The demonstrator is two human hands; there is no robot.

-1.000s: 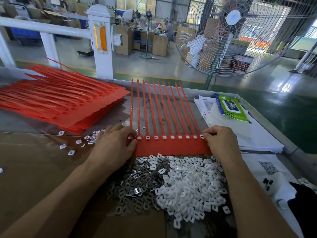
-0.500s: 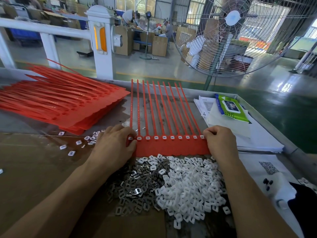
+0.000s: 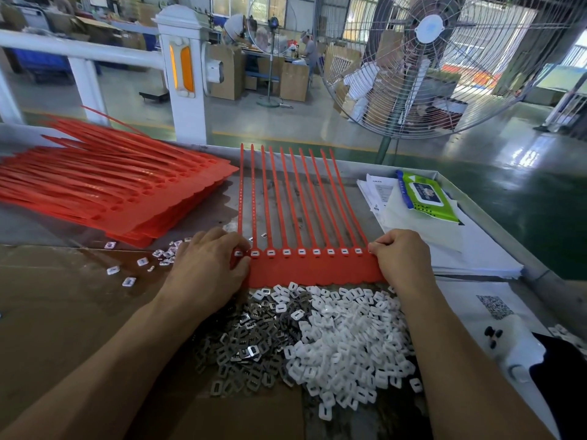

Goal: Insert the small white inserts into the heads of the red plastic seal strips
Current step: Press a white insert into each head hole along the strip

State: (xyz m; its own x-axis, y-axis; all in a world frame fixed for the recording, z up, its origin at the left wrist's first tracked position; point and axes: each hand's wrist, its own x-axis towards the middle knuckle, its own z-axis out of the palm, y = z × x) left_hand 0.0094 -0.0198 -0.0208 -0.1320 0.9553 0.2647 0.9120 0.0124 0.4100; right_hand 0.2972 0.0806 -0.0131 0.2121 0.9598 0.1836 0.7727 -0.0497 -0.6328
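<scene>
From the head camera, a joined sheet of red seal strips [image 3: 313,268] lies flat in the middle of the bench [image 3: 47,300], its ten thin tails pointing away from the person and its heads in a row across the near end. Each visible head carries a small white insert [image 3: 300,251] with a dark slot. The left hand [image 3: 206,268] sits at the left end of the row, its grip pressed together: fingers curled down over the first head and thumb against the edge of the sheet. The right hand [image 3: 401,258] sits at the right end, fingers curled tightly, pinching the last head at the corner of the sheet.

Just on the near side of the sheet lies a heap of loose white inserts [image 3: 349,338], touching the sheet's scalloped edge, with a heap of grey metal clips [image 3: 247,341] beside it to the left. A few stray inserts [image 3: 128,281] lie scattered left of the left hand. Further left and back sits a thick stack of red strip sheets [image 3: 111,195]. To the right are papers [image 3: 476,249] with a green wipes packet [image 3: 425,198] on top. Beyond the bench stands a large fan [image 3: 444,58].
</scene>
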